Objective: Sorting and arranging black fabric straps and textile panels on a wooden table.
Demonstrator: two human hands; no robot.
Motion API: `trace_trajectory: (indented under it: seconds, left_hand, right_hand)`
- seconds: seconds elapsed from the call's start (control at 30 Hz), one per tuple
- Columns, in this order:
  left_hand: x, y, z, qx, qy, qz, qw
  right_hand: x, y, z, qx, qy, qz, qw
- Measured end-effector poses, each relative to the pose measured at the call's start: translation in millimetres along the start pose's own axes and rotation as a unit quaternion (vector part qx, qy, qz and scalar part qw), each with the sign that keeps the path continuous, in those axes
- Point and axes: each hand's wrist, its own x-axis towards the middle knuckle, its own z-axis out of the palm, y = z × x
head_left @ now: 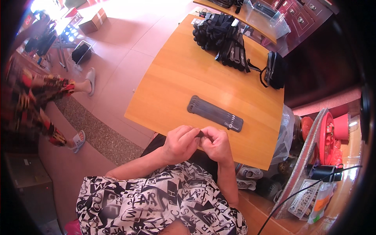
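My left hand (181, 144) and my right hand (216, 145) meet at the near edge of the wooden table (164, 90). Both are closed, with fingertips pinching a small dark piece (201, 134) between them. Most of that piece is hidden by the fingers, so its kind cannot be made out. Just beyond my hands lies a neat, slightly fanned stack of flat dark grey straps (211, 111) with rounded ends and pale printing at the right end.
Piled black straps (215, 31) and a fanned bundle (234, 51) lie at the table's far end, beside a black strap bundle (275, 70). Shelves with a red basin (327, 135) stand right. At left, a person in patterned trousers (43, 92) is near a cardboard box (93, 21).
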Motion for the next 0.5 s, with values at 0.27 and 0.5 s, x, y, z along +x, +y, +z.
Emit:
trace_trajectory:
  seconds: [0.27, 0.5]
  left_hand:
    - [-0.3, 3.0, -6.7, -0.024, -0.057, -0.07, 0.996]
    - [6.1, 7.5, -9.2, -0.075, -0.06, -0.058, 0.994]
  right_hand:
    - [1.2, -2.5, -3.1, 0.036, -0.012, 0.046, 0.998]
    - [-0.2, 7.4, -1.0, 0.061, 0.031, 0.023, 0.997]
